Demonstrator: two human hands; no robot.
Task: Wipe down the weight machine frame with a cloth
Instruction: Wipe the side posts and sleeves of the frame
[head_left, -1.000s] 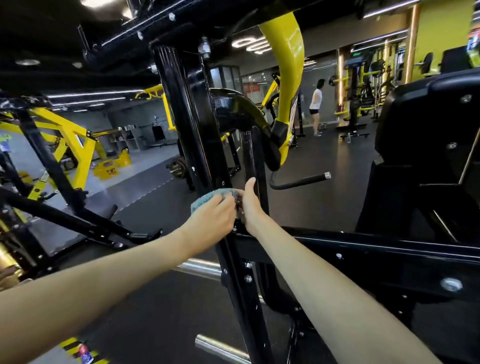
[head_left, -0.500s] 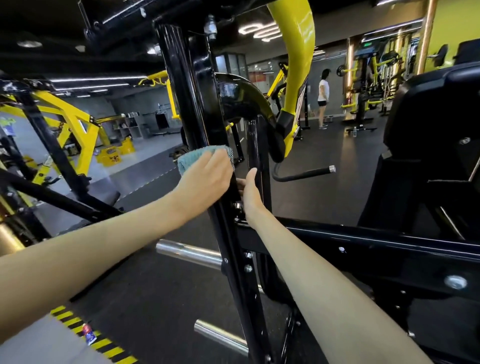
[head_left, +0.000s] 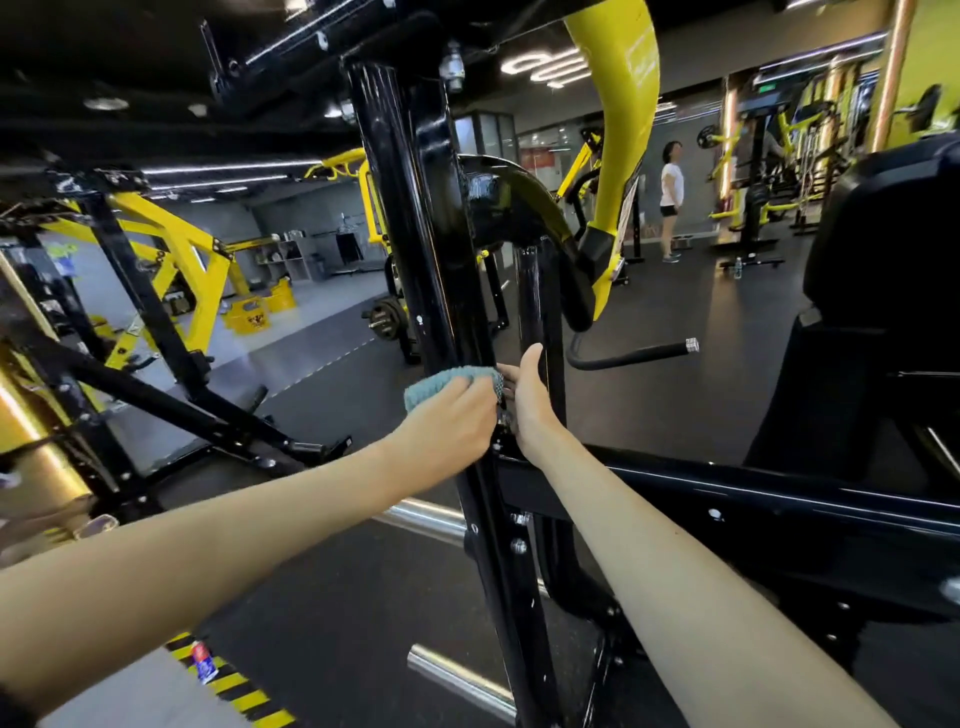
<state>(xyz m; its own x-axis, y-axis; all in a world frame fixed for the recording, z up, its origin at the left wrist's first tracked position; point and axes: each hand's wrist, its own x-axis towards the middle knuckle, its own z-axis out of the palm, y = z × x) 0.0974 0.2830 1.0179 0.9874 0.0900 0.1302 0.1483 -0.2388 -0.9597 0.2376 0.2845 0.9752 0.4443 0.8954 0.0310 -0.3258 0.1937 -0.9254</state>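
A glossy black upright post of the weight machine frame (head_left: 415, 218) rises through the middle of the view. My left hand (head_left: 449, 415) grips a teal cloth (head_left: 431, 384) and presses it against the post at about mid height. My right hand (head_left: 530, 400) rests just to the right of the post, its palm on a second, thinner black upright (head_left: 540, 291), fingers pointing up; the fingertips are partly hidden behind the frame. A black horizontal beam (head_left: 727, 493) runs right from the post below my right wrist.
A yellow curved arm (head_left: 618, 130) hangs above right, with a black handle bar (head_left: 639, 353) below it. Chrome weight pegs (head_left: 452, 675) stick out low on the post. Yellow and black machines (head_left: 156, 270) stand left. A person (head_left: 671, 202) stands far back.
My left hand slid the cloth up the post half a second ago and has now come back down to mid height. My right hand stayed beside the post.
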